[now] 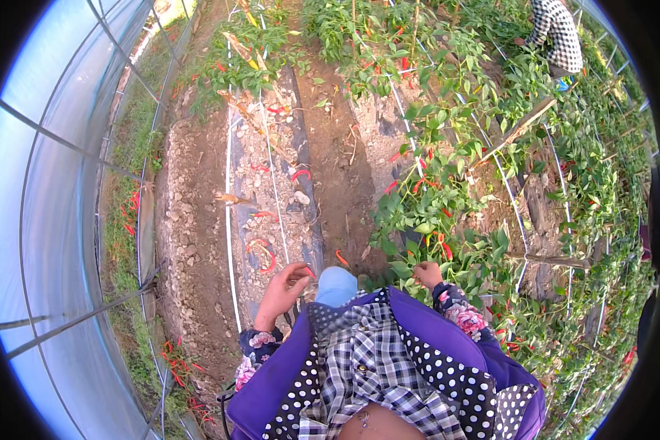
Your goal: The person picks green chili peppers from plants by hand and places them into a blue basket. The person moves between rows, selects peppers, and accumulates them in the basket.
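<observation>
My left hand (287,289) is raised over the stony bed on the left, with a red chili pepper (309,272) at its fingertips. My right hand (428,274) reaches to the edge of a leafy pepper plant (424,220), its fingers curled; whether they hold anything cannot be made out. Ripe red chilies (446,251) hang on this plant just beyond my right hand. Loose red chilies (266,214) lie on the bed past my left hand. An orange-red chili (341,257) lies on the soil in front of my knee.
White strings (275,192) run along the beds. Wooden stakes (514,132) lean among the plants. A person (561,38) in a checked shirt works at the upper right. Plastic greenhouse sheeting (60,192) on metal ribs curves along the left. Several red chilies (176,363) are at lower left.
</observation>
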Demonstrator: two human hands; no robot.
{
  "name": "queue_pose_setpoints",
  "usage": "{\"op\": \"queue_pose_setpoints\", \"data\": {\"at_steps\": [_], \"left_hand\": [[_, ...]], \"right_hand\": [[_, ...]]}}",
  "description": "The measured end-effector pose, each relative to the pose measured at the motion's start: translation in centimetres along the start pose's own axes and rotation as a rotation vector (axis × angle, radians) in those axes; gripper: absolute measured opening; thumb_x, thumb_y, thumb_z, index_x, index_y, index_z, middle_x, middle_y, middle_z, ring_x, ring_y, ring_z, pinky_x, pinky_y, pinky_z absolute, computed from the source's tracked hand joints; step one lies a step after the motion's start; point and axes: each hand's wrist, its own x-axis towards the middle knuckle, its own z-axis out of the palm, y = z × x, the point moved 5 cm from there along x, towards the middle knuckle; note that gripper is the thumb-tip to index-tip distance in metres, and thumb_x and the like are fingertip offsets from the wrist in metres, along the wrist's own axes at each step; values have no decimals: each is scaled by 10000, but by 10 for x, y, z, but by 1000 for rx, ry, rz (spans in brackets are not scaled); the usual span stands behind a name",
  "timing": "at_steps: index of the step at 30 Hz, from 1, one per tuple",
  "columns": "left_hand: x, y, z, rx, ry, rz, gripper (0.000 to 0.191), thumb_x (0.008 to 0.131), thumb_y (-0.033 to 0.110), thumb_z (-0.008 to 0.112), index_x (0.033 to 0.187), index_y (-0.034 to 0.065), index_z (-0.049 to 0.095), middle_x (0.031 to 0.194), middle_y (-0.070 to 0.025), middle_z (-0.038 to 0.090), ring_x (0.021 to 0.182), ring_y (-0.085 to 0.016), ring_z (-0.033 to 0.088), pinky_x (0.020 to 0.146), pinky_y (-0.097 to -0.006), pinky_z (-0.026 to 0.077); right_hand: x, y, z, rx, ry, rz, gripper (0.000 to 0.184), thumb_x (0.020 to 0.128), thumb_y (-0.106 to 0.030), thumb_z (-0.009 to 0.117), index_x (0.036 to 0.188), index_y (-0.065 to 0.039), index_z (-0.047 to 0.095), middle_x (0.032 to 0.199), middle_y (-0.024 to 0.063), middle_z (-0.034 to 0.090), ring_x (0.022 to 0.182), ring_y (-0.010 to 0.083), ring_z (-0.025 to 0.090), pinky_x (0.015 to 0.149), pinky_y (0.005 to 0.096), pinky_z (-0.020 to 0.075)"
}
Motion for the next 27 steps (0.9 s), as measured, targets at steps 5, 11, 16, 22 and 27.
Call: {"op": "queue_pose_setpoints", "data": {"at_steps": [5,11,16,22,27], "left_hand": [[128,33,-20,22,-217,60,365,891,151,651,1211,-2,565,995,-147,687,926,-213,665,803,-338,524],[317,75,-71,134,-312,206,386,897,178,655,1221,-3,549,1032,-117,676,950,-209,652,843,-338,514],[428,151,-131,256,-203,392,387,855,224,670,1180,36,577,1011,-140,676,938,-282,661,782,-364,528],[521,158,-174,238,-375,264,398,865,209,669,1211,40,567,1049,-137,672,988,-265,651,842,-367,512],[615,187,-219,272,-424,307,436,860,259,678,1232,59,573,1084,-135,672,1014,-271,650,878,-373,501]], "right_hand": [[64,-72,2,211,123,-77,243,855,-125,590,1003,56,657,748,111,696,507,150,632,418,255,444],[175,-160,-11,224,231,-148,219,852,-128,585,950,46,675,730,101,696,521,147,637,464,268,488],[240,-169,-61,-47,281,93,258,864,-113,575,1033,65,656,797,126,699,560,188,665,467,306,544],[286,-210,-102,122,351,438,303,893,-195,588,1117,7,605,740,110,684,522,205,651,389,330,492],[377,-287,-125,8,336,460,231,885,-196,572,995,-4,639,731,111,695,507,185,649,410,325,501]]}}
